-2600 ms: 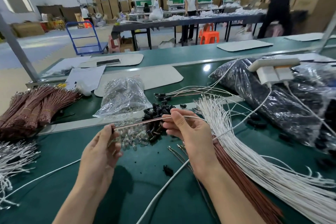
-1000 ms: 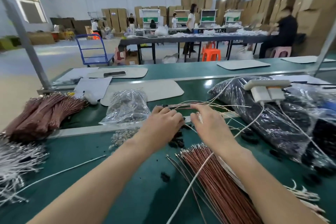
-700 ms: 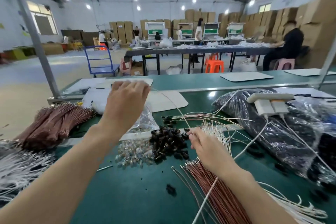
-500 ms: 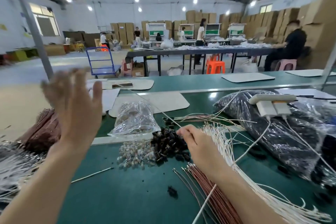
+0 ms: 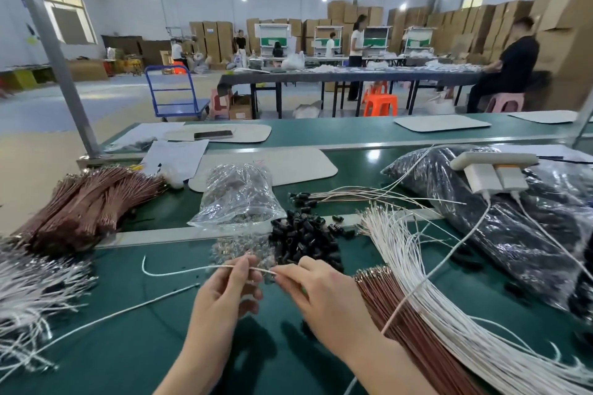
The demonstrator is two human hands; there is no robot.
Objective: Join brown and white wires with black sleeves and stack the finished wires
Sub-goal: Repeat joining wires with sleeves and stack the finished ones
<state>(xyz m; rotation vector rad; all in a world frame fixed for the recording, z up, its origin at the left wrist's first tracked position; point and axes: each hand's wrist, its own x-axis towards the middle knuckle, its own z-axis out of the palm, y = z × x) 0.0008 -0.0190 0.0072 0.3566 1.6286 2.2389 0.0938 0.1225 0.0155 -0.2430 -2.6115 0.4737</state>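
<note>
Both hands are up over the green bench (image 5: pixel 160 346) with one white wire (image 5: pixel 179 271) stretched between them. The left hand (image 5: pixel 229 295) pinches it with thumb and fingertips, the right hand (image 5: pixel 324 295) pinches its right end just beside, and the free tail curves off left above the bench. Whether a sleeve is already on that end I cannot tell, because the fingers hide it. The sleeves (image 5: pixel 305 234) lie in a black heap just beyond the knuckles, so the reach is short. The brown wires (image 5: pixel 414 324) lie fanned by the right wrist, metal tips toward the heap. This looks to me like the threading step. Best to pinch close to the tip so the thin wire does not buckle, feed it straight along its own line, and let the left hand steady rather than pull. The loose tail could sweep the small silver parts (image 5: pixel 237 248) nearby, so lift it. The finished wires (image 5: pixel 353 194) lie in a flat row past the heap, sleeved ends to the left, and the joined piece belongs there, aligned the same way.
</note>
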